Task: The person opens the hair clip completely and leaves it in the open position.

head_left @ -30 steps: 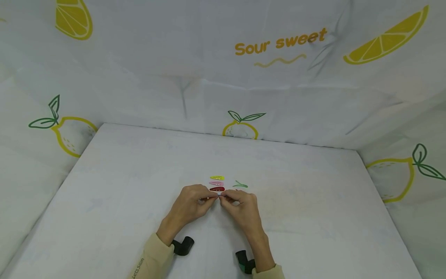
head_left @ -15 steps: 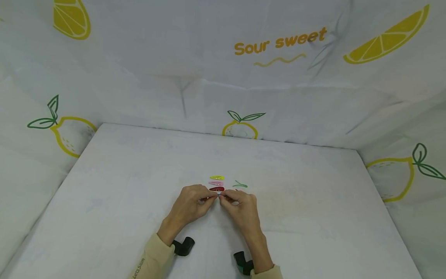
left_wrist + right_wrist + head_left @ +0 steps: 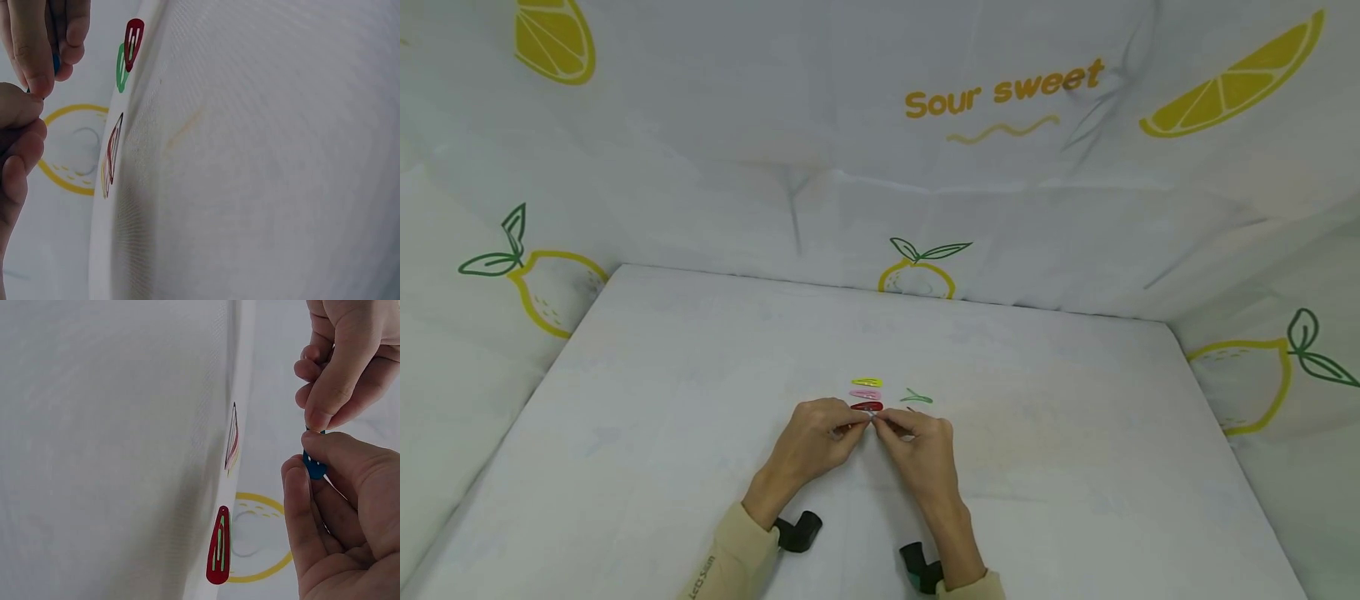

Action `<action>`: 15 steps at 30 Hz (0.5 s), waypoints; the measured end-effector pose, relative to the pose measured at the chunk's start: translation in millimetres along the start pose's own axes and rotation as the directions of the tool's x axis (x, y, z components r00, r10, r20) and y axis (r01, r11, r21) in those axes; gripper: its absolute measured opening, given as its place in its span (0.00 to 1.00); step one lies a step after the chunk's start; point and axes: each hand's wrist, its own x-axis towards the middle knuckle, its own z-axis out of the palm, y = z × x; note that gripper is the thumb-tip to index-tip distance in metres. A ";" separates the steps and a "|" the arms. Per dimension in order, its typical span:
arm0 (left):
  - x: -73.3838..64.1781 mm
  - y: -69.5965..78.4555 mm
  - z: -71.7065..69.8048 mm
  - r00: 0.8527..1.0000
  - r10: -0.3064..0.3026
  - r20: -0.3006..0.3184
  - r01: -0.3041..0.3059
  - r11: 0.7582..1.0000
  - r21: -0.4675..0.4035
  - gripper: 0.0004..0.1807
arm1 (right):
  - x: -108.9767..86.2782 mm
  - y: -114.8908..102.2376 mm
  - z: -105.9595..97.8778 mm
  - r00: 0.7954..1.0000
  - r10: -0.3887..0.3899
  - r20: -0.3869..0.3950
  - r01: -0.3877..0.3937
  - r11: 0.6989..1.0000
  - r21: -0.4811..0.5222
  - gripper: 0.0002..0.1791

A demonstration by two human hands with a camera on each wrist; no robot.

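A blue snap hair clip [image 3: 314, 465] is pinched between both hands, fingers covering much of it. My left hand [image 3: 817, 435] grips one end between thumb and index finger. The other end is in the thumb and fingers of my right hand [image 3: 923, 447]. Just beyond the fingertips, a red hair clip [image 3: 868, 407], a pink one [image 3: 866, 394] and a yellow one [image 3: 868, 382] lie in a column on the table. A green hair clip [image 3: 917, 397], spread open, lies to their right. A second red clip [image 3: 218, 547] sits near it, mostly hidden behind my right hand in the head view.
The white table [image 3: 1075, 467] spreads widely around the hands. Behind and beside it hang white cloth walls [image 3: 737, 183] with lemon prints. Black camera mounts [image 3: 801, 532] sit at both wrists, below the sleeves' cuffs.
Both hands stay nearly in place, still pinching the blue hair clip. Their fingertips shift very slightly, and the right wrist drifts a little to the left. The clips on the table have not moved.
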 end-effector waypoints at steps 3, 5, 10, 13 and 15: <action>-0.1 -0.2 0.0 1.000 -0.001 0.000 0.001 1.000 -0.001 0.06 | 0.7 0.0 -0.3 1.000 0.011 0.014 -0.011 1.000 -0.007 0.03; -0.3 -0.6 0.0 1.000 -0.003 0.000 0.003 1.000 -0.004 0.06 | 1.3 0.2 -0.5 1.000 0.015 0.022 -0.015 1.000 -0.012 0.03; -0.9 -3.2 1.0 1.000 0.004 -0.009 -0.004 1.000 -0.025 0.07 | 2.4 1.0 -3.1 0.999 0.015 0.031 -0.015 1.000 0.005 0.04; -0.9 -5.0 1.0 1.000 0.013 -0.021 -0.014 0.999 -0.031 0.07 | 1.9 2.1 -5.7 0.999 0.023 0.028 -0.024 1.000 0.017 0.08; -0.9 -5.9 0.7 0.999 0.015 -0.030 -0.016 0.999 -0.036 0.07 | 1.4 2.5 -7.6 0.999 0.038 0.024 -0.038 0.999 0.025 0.11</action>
